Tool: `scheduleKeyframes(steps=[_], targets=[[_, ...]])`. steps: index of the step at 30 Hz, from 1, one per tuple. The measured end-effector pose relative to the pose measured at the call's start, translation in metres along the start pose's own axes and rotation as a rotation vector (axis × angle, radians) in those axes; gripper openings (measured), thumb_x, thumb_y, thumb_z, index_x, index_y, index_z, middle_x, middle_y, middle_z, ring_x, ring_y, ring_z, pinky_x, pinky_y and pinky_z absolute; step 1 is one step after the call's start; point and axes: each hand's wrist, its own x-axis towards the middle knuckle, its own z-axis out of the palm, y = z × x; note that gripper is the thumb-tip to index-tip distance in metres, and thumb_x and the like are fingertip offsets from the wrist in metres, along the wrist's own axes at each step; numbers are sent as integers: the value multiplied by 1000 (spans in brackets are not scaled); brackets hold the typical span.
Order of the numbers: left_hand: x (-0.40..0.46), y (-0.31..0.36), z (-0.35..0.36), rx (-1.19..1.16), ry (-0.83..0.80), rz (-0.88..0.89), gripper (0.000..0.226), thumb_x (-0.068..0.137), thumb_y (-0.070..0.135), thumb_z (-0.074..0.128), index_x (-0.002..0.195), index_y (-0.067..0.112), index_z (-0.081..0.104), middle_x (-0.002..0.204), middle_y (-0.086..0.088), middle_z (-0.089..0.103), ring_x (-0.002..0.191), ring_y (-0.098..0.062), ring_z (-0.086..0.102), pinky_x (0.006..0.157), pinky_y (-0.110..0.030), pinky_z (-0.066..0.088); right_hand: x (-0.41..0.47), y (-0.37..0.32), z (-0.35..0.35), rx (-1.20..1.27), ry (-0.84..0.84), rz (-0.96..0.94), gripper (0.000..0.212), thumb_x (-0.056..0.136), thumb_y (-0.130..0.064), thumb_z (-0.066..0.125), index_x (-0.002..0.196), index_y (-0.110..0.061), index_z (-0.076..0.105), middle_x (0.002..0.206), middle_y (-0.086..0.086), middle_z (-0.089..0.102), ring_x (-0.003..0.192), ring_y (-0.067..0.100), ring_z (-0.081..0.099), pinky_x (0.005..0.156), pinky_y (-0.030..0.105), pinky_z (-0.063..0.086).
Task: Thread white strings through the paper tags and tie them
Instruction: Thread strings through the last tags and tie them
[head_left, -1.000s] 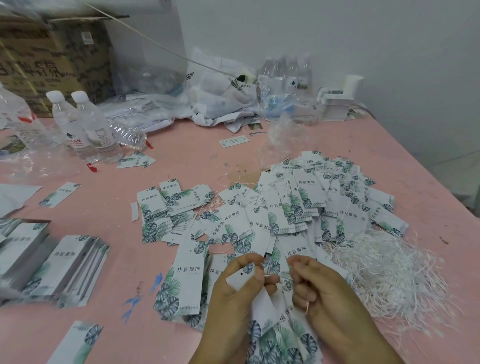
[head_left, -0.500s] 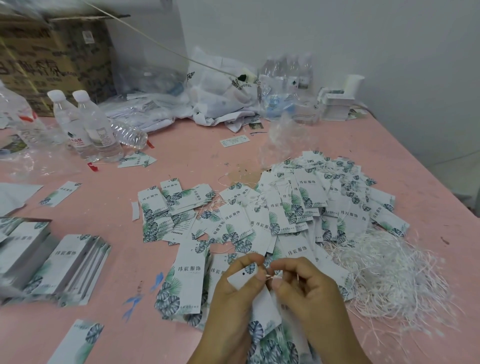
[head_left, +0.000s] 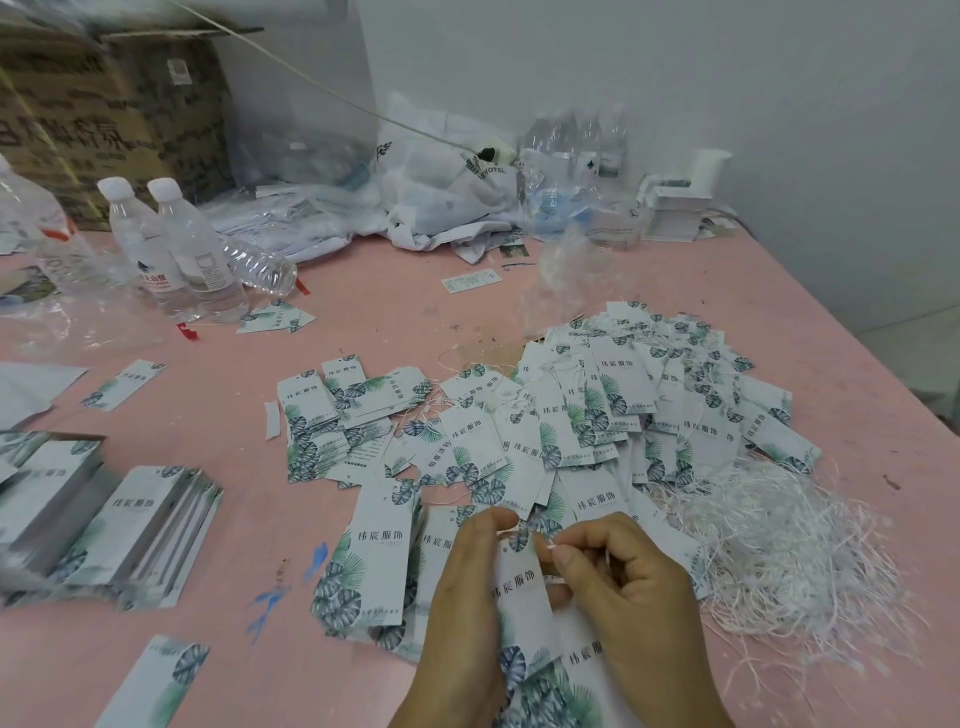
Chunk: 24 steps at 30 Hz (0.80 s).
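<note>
My left hand (head_left: 462, 587) grips one white paper tag (head_left: 522, 587) with green leaf print, held upright near the table's front edge. My right hand (head_left: 618, 582) pinches a thin white string (head_left: 545, 544) at the tag's top end, right beside the left thumb. A loose heap of white strings (head_left: 779, 551) lies just right of my hands. A big pile of leaf-print tags (head_left: 597, 415) spreads across the pink table (head_left: 415, 312) beyond them, some with strings showing.
Neat stacks of tags (head_left: 130, 525) lie at the left. Water bottles (head_left: 176, 249) stand at the back left before a cardboard box (head_left: 104, 119). Plastic bags (head_left: 441, 187) and a white box (head_left: 680, 208) crowd the back edge. The table's right edge runs diagonally.
My right hand has come in to the top of the tag, and its fingertips now pinch the string there beside the left thumb. The left hand keeps its hold.
</note>
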Motion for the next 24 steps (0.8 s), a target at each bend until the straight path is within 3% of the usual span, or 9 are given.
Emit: scheduleKeyframes(steps=[2,4,7,10,13,15,19,24], targets=[[-1,-1,0,-11,10,-20,35,72,54,59,78,21,69,86,-24,71,76,-38,68,65,-43,59,-2,0,2,-28,-15,-25,22,79,-10,76,78,-32,72,76,1,62,62,35,56,59,44,53],[0,-4,-2,23,4,7,39,64,63,58,69,26,69,74,-15,68,65,-27,63,59,-35,52,-4,1,4,-66,-33,-63,29,80,-4,76,78,-33,71,75,-4,60,56,20,53,54,25,49],[2,-9,-5,141,-1,50,41,69,68,67,68,27,66,76,-11,69,68,-23,61,64,-35,48,-6,0,7,-116,-29,-101,31,78,-4,77,79,-33,69,75,-9,59,53,3,44,53,8,38],[2,-13,-7,241,-42,103,48,76,75,53,73,29,64,82,-12,70,74,-25,61,69,-39,47,-7,-1,9,-126,-17,-135,20,80,-15,74,81,-34,68,80,-6,61,56,7,50,55,11,41],[0,-15,-7,293,-117,148,52,76,80,49,78,30,64,83,-9,72,75,-19,67,66,-30,50,-8,-1,10,-107,-20,-150,15,79,-17,70,85,-31,69,85,-5,66,61,4,55,57,8,42],[0,-14,-6,286,-136,162,49,81,75,48,80,29,65,84,-10,74,76,-19,69,65,-26,52,-9,0,11,-116,-14,-160,19,79,-12,72,84,-30,68,85,-5,65,64,3,58,58,8,43],[4,-14,-5,186,-113,109,46,90,59,49,80,20,71,86,-19,74,76,-28,71,63,-32,56,-8,-1,10,-166,47,-154,22,77,-12,74,78,-33,66,78,-9,58,56,6,51,53,10,41],[5,-8,-6,47,-145,41,39,78,30,50,84,2,76,92,-29,71,88,-36,71,69,-34,59,-4,2,6,-92,81,-70,32,78,-2,77,74,-32,67,75,-6,58,57,9,50,53,15,44]])
